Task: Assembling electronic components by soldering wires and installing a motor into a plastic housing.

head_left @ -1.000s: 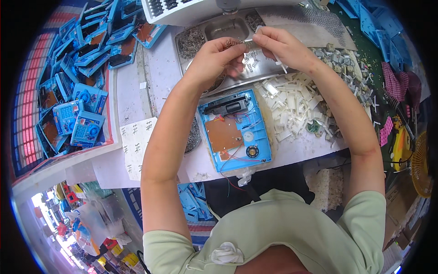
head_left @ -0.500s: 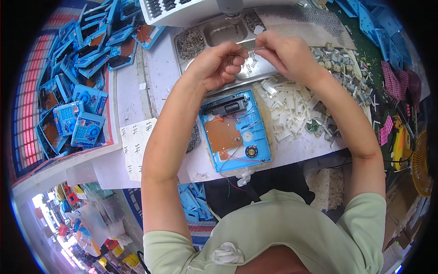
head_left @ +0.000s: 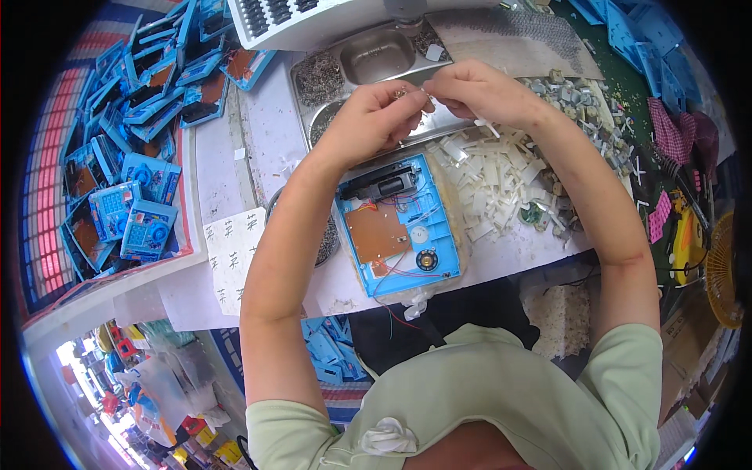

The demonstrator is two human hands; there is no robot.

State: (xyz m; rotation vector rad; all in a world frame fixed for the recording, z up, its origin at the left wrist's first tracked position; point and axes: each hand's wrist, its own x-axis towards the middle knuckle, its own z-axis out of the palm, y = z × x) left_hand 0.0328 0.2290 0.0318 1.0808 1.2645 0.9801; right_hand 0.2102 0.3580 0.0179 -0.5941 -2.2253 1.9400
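Note:
My left hand (head_left: 377, 117) is curled over the metal tray (head_left: 301, 98), with a few tiny metal parts (head_left: 400, 93) showing at its fingers. My right hand (head_left: 489, 95) is closed beside it, its thumb and fingertips pinched against the left fingertips; what lies between them is too small to make out. From under the right palm juts a thin white plastic stick (head_left: 487, 127). Below the hands lies an open blue plastic casing (head_left: 440, 207), holding a brown circuit board (head_left: 380, 233), a round speaker (head_left: 427, 260), a black part (head_left: 384, 185) and thin wires.
White plastic pieces (head_left: 489, 184) and small metal motors (head_left: 576, 106) are heaped at the right. Several blue casings (head_left: 149, 215) pile up at the left. A white foam tray (head_left: 329, 19) stands at the back. A round dish of small metal parts (head_left: 329, 239) is partly behind my left forearm.
Both hands have drawn together until their fingertips meet. The thin piece that stuck out from my right fingertips no longer shows there; a white stick now shows under the right palm.

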